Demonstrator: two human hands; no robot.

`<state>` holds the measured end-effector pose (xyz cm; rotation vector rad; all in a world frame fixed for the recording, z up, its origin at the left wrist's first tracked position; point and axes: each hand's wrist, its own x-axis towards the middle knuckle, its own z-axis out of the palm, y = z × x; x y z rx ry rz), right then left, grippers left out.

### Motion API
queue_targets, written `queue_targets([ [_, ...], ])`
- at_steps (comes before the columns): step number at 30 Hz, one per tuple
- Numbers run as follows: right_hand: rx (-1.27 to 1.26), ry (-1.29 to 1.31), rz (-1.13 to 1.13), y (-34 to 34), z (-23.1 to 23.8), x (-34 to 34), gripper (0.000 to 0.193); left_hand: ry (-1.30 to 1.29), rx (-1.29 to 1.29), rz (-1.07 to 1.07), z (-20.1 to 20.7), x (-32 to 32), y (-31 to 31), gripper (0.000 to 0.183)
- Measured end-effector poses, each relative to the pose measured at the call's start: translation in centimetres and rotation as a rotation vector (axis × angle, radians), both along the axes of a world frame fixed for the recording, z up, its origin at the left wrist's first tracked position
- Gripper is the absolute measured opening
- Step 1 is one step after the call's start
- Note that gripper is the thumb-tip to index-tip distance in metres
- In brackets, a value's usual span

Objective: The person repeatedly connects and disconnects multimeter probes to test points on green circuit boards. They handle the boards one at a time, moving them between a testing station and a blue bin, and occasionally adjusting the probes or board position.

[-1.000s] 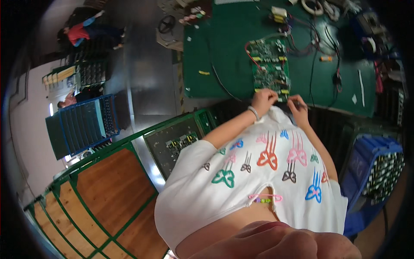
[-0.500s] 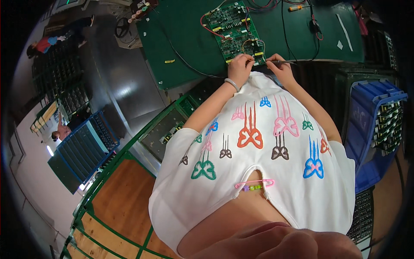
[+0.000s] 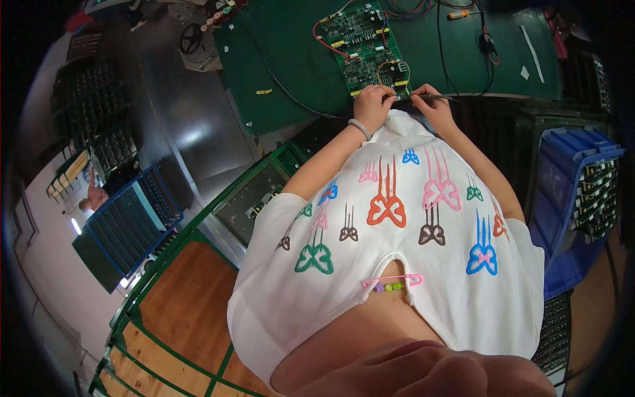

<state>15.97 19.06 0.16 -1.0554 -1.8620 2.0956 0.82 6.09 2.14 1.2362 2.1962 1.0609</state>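
Note:
A green circuit board [image 3: 355,67], crowded with parts and yellow labels, lies on the green work table [image 3: 297,49]. At its near edge is my left hand [image 3: 372,109], thumb and forefinger pinched together; whatever is between them is too small to make out. My right hand [image 3: 434,109] is closed around a slim, dark, pen-like tool [image 3: 439,97], which lies roughly level and points toward the board's near right corner. Red and pale wires loop over the board. The fingertips of both hands are close together.
An orange-handled screwdriver [image 3: 459,14] lies at the back right, beside black and red cables [image 3: 488,45]. A blue crate [image 3: 552,192] holding boards stands to my right. Left of me are a green metal frame [image 3: 165,248] and a blue-edged rack [image 3: 135,228]. A person [image 3: 96,197] is beyond it.
Both hands stay at the board's near edge, with only slight finger movement. The view has shifted a little. A person in red at the far upper left has mostly passed out of sight.

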Motion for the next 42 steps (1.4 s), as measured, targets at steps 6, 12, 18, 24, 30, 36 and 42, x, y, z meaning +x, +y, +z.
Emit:
queue_targets([
  [6,0.045,0.014,0.004,0.1,-0.5,0.3,0.01,-0.009,-0.029,0.015,-1.1,0.2,-0.1,0.012],
  [12,0.156,0.044,0.026,-0.1,0.0,-0.2,0.01,-0.067,-0.032,0.021,-1.6,0.0,-0.6,0.011],
  [18,0.049,0.067,0.008,-0.3,-0.4,-0.3,0.008,-0.039,-0.042,0.017,-0.8,0.0,-0.6,0.011],
  [24,-0.029,0.138,-0.043,0.9,-2.4,-0.1,0.01,-0.099,-0.006,0.03,-1.1,-0.2,0.1,0.012],
  [30,-0.515,0.206,-0.45,5.8,-0.5,-1.3,0.016,-0.5,-0.001,0.058,1.6,-0.9,5.0,0.034],
  [36,-0.539,0.05,-0.56,10.7,0.1,-1.6,0.024,-0.571,-0.082,-0.066,-0.3,-0.9,11.5,0.056],
  [42,0.822,-0.333,-0.499,14.6,2.9,0.6,0.02,-0.881,-0.175,-0.163,2.0,-3.5,9.9,0.045],
])
